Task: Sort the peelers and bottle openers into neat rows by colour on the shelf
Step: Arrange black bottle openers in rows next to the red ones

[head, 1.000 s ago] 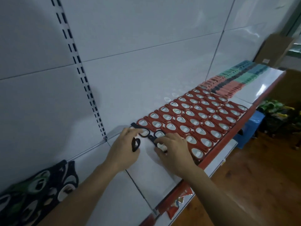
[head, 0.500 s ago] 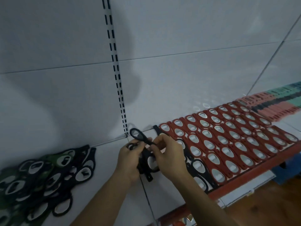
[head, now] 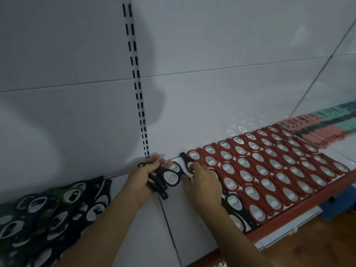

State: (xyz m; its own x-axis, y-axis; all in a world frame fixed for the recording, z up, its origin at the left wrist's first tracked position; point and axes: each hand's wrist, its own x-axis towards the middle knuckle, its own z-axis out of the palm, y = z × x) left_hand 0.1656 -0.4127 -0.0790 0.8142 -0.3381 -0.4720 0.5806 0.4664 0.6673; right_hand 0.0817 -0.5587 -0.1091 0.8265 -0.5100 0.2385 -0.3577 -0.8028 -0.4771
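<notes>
My left hand (head: 141, 177) grips a small stack of black bottle openers (head: 167, 178) just above the white shelf (head: 192, 228). My right hand (head: 205, 179) rests with fingertips on a black opener (head: 185, 159) lying at the left end of the red rows. Red bottle openers (head: 269, 168) fill neat rows to the right. A column of black openers (head: 236, 207) runs along their left edge toward the front. Part of that column is hidden under my right hand.
A loose heap of black and green camouflage openers (head: 48, 212) lies on the shelf at the left. Pink, black and teal peelers (head: 327, 128) sit in rows at the far right. The shelf has a red front edge (head: 300, 207); a slotted upright (head: 138, 89) runs up the back panel.
The view has swung left and closer. My right hand has let go of the stack and moved right onto the black opener by the red rows. My left hand keeps the stack.
</notes>
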